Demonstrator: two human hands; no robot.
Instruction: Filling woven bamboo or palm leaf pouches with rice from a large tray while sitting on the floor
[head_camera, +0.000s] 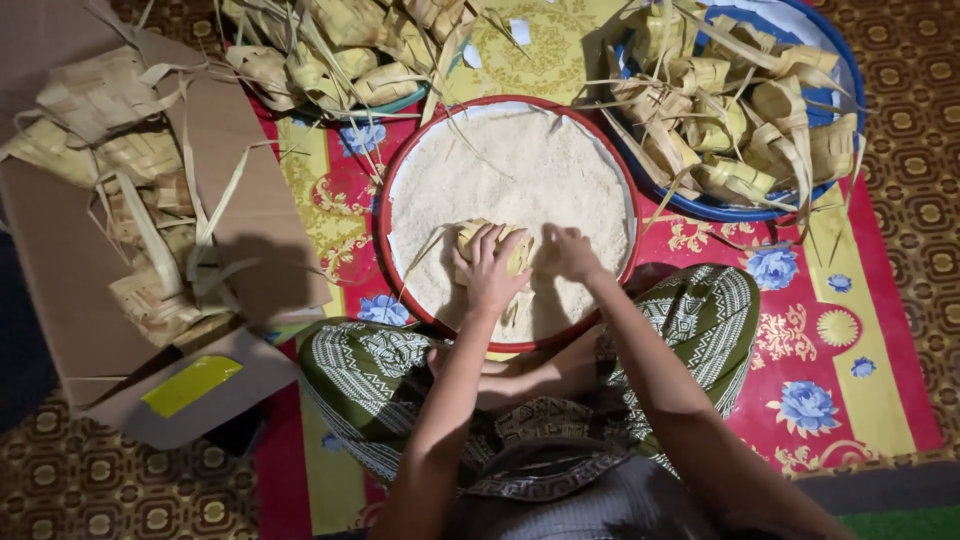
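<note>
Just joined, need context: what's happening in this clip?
A person sits cross-legged on a floral mat, both hands in a red-rimmed basin of uncooked rice. The left hand holds a woven palm-leaf pouch over the rice; the right hand rests in the rice beside it. More woven pouches fill a blue tray at right, and a cardboard box at left.

This looks like a home floor used for food preparation. A person sits cross-legged on a bright flowered mat (850, 330), which lies over a brown patterned floor covering (100, 490). On the mat, in front of the knees, stands a round red-rimmed basin (400, 170) of rice. Beyond the basin sit trays of woven palm-leaf pouches (740, 120); left of it lies flattened cardboard (60, 260) with more.
</note>
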